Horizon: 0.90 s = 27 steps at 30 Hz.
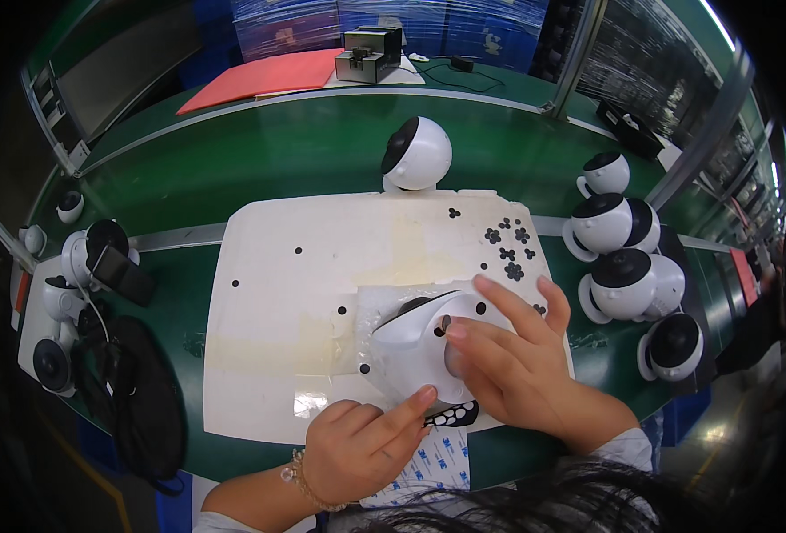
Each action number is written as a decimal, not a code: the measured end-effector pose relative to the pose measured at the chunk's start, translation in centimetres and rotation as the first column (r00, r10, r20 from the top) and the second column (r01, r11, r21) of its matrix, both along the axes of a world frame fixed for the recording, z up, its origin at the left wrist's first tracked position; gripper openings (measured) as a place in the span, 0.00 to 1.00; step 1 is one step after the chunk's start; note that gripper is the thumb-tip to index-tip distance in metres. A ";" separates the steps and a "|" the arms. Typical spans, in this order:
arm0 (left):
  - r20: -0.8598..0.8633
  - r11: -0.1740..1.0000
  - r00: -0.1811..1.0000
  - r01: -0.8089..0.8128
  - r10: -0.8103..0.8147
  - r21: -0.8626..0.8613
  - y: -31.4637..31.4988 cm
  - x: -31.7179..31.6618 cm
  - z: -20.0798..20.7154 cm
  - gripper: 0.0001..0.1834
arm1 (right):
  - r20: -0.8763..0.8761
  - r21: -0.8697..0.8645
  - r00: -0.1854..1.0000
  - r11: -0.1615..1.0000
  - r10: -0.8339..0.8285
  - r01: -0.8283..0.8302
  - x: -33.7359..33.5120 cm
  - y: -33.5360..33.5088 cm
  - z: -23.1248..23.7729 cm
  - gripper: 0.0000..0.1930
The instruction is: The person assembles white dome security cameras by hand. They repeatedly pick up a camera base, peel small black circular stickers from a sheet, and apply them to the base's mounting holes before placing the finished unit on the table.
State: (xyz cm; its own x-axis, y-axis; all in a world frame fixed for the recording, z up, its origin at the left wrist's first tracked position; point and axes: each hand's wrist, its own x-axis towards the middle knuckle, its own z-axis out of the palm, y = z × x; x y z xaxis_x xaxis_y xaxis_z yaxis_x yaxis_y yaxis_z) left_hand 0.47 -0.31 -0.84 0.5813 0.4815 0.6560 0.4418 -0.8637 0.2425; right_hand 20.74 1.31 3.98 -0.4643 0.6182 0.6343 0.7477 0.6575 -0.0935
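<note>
A white ball-shaped camera (pixel 410 355) with a black front lies tipped over in front of me, its pale base facing up. My left hand (pixel 357 449) has curled fingers, with the index fingertip pressed on the near edge of that base. Over its right side, my right hand (pixel 530 369) pinches a small black round pad (pixel 446 322) at the fingertips, while its other fingers are raised. Another black dot (pixel 481 308) sits on the base. Partly under the camera is a black sheet with white round holes (pixel 455 415), above a printed backing paper (pixel 433 462).
Black dots and dot clusters (pixel 514 270) lie on the white board (pixel 259 338). One camera (pixel 419 155) stands behind it. Several more (pixel 624 284) stand at right, others (pixel 52 364) at left near a black pouch (pixel 148 400). A metal block (pixel 366 64) sits at the back.
</note>
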 end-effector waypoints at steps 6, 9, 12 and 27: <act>-0.048 0.999 0.999 0.006 -0.008 -0.040 -0.1 -0.1 0.4 0.10 | -0.307 -0.289 0.950 0.945 0.061 -0.154 1.9 -1.7 -1.9 0.09; -0.041 0.999 0.999 0.001 -0.004 -0.052 -0.1 0.2 0.4 0.10 | -0.405 -0.385 0.913 0.896 0.052 -0.222 2.0 -2.0 -2.6 0.05; -0.028 0.998 1.000 -0.007 0.005 -0.062 -0.2 0.2 0.4 0.10 | -0.410 -0.457 0.911 0.858 0.032 -0.235 1.4 -1.9 -2.7 0.03; -0.011 0.996 1.000 -0.019 0.018 -0.084 -0.2 0.2 0.4 0.09 | 0.001 0.033 0.999 0.998 -0.048 0.048 1.6 -3.3 -3.6 0.10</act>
State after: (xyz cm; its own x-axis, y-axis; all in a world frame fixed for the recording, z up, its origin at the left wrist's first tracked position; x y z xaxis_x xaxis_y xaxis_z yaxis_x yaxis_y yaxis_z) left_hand 0.68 -0.54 -0.46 0.5782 0.5452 0.6070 0.4600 -0.8323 0.3093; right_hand 22.35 -1.96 0.36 -0.4359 0.6186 0.6536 0.7785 0.6236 -0.0710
